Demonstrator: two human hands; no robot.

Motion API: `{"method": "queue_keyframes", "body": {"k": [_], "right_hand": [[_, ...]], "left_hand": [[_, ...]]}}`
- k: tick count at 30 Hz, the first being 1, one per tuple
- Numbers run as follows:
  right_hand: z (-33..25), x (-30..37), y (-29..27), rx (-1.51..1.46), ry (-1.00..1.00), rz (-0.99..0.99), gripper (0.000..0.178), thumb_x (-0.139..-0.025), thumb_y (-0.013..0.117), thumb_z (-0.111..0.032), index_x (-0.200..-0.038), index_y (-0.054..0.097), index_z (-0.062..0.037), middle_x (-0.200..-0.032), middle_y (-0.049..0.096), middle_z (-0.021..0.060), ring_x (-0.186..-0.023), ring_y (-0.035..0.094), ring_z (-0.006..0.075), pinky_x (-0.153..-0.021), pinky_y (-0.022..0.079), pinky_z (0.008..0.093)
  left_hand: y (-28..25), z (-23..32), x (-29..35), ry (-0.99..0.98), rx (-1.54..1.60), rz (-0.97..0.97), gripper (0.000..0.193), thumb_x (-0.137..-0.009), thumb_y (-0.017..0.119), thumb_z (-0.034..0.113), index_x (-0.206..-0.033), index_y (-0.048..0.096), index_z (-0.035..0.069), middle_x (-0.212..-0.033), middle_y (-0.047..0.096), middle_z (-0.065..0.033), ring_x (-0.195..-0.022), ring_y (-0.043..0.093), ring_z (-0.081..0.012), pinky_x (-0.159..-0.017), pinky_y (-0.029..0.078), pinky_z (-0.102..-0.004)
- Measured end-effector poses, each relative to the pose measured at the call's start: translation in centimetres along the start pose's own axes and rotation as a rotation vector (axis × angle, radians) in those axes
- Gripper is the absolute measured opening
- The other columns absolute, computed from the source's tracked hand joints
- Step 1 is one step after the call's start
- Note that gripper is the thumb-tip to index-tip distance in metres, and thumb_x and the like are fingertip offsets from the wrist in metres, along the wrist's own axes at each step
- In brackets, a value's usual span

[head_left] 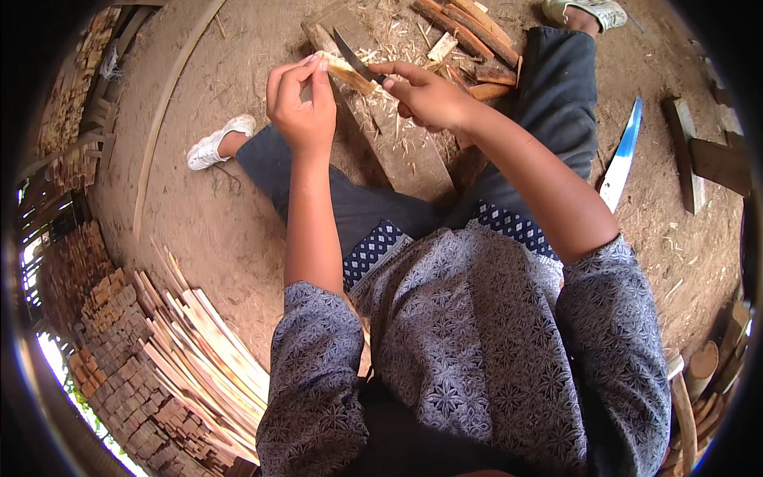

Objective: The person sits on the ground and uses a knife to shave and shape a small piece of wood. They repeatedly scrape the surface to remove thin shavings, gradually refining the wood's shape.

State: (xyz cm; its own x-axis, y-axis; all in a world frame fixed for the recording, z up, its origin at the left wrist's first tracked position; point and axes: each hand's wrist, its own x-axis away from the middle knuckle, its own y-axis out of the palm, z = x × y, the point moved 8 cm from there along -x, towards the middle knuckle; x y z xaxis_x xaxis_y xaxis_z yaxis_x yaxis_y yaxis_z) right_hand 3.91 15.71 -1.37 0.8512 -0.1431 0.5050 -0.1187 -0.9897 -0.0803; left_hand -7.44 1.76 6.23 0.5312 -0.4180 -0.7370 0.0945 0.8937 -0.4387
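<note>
Between my two hands, above a wooden plank (413, 163) strewn with shavings, is a short pale piece of wood (346, 74). My left hand (302, 99) pinches its left end between thumb and fingers. Closed around the handle of a knife (352, 56), my right hand (425, 95) has its index finger stretched toward the wood. The dark curved blade points up and left, crossing over the wood's far side. Most of the handle is hidden inside my right fist.
Split wood pieces (469, 36) lie beyond my right hand. A saw blade (622, 159) rests on the dirt floor at right, near a wooden block frame (691, 155). Long pale strips (211, 342) and stacked sticks (127, 389) fill the lower left. My outstretched legs flank the plank.
</note>
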Motion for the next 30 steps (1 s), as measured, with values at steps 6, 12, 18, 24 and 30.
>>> {"method": "queue_keyframes", "body": {"k": [6, 12, 18, 24, 30], "right_hand": [[-5.8, 4.7, 0.7, 0.096, -0.698, 0.448, 0.038, -0.104, 0.054, -0.024, -0.142, 0.055, -0.0161, -0.083, 0.071, 0.0159, -0.071, 0.069, 0.035, -0.069, 0.055, 0.0456], [0.3, -0.4, 1.5, 0.453, -0.38, 0.197, 0.042, -0.106, 0.053, -0.024, -0.148, 0.051, -0.0209, -0.094, 0.071, 0.0193, -0.084, 0.071, 0.0323, -0.075, 0.054, 0.0433], [0.8, -1.4, -0.3, 0.168, -0.305, 0.213, 0.04, -0.109, 0.051, -0.033, -0.146, 0.055, -0.0194, -0.088, 0.065, 0.0103, -0.078, 0.059, 0.0148, -0.075, 0.051, 0.0345], [-6.7, 5.9, -0.1, 0.029, -0.624, 0.446, 0.035, -0.108, 0.053, -0.028, -0.14, 0.058, -0.017, -0.071, 0.06, 0.0086, -0.057, 0.053, 0.0149, -0.061, 0.048, 0.0366], [0.6, -1.0, -0.6, 0.413, -0.418, 0.264, 0.034, -0.109, 0.051, -0.031, -0.14, 0.056, -0.0178, -0.089, 0.071, 0.0136, -0.073, 0.07, 0.0289, -0.071, 0.054, 0.0427]], "left_hand": [[0.0, 0.0, 0.3, -0.007, -0.004, 0.002, 0.01, -0.093, 0.07, -0.006, -0.101, 0.066, -0.009, -0.11, 0.062, -0.0147, -0.1, 0.071, -0.0223, -0.087, 0.063, -0.032], [-0.2, -0.3, 0.2, -0.006, 0.001, 0.014, 0.008, -0.093, 0.07, -0.005, -0.1, 0.067, -0.009, -0.108, 0.063, -0.0139, -0.099, 0.071, -0.0216, -0.086, 0.064, -0.0319], [0.4, 0.3, 0.0, -0.016, 0.021, -0.005, 0.008, -0.093, 0.071, -0.004, -0.099, 0.068, -0.008, -0.107, 0.063, -0.0133, -0.098, 0.071, -0.0216, -0.085, 0.063, -0.0316], [0.3, 0.4, 0.3, 0.0, 0.034, 0.011, 0.008, -0.093, 0.072, -0.004, -0.099, 0.068, -0.008, -0.106, 0.064, -0.0135, -0.098, 0.072, -0.0221, -0.084, 0.063, -0.0311], [0.7, 0.4, -0.3, 0.029, 0.015, 0.052, 0.009, -0.086, 0.076, -0.006, -0.092, 0.069, -0.004, -0.098, 0.067, -0.013, -0.09, 0.071, -0.0241, -0.075, 0.061, -0.0319]]}}
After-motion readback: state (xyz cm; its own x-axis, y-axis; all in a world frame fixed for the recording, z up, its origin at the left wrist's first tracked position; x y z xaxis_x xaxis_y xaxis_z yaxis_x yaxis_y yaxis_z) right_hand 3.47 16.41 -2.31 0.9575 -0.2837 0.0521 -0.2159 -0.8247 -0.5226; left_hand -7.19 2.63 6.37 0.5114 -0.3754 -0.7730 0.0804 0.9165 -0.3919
